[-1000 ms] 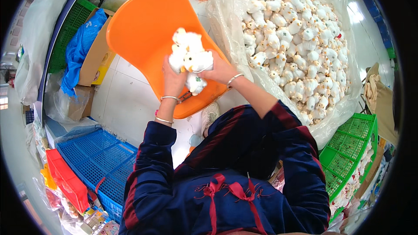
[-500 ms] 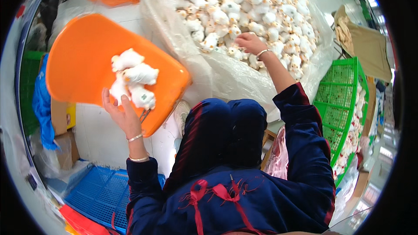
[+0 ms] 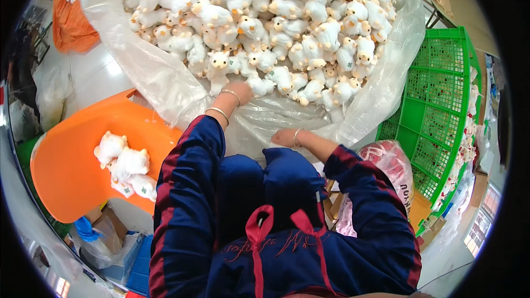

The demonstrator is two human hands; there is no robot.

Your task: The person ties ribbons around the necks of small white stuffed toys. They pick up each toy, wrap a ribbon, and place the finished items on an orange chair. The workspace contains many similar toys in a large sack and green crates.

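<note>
A large heap of small white plush animal toys (image 3: 287, 8), with yellowish muzzles and feet, fills a clear plastic bag (image 3: 149, 72) in front of my knees. My left hand (image 3: 241, 92) is curled at the heap's near edge, beside a toy standing upright (image 3: 219, 65) and another lying down (image 3: 260, 86); what its fingers hold is hidden. Closer to my knees, my right hand (image 3: 284, 137) is closed on the bag's near edge. On the left, several more plush toys (image 3: 132, 161) lie together on an orange plastic chair (image 3: 72, 154).
A green plastic crate (image 3: 422, 94) stands on its side at the right, with more small toys behind it. A filled clear bag with pink contents (image 3: 389, 160) sits by my right knee. Orange cloth (image 3: 74, 22) lies at far left, and a blue crate (image 3: 141, 265) at lower left.
My left hand has left the toys on the chair and reached right to the heap. My right hand has come back from the heap to the bag's edge. The view has shifted.
</note>
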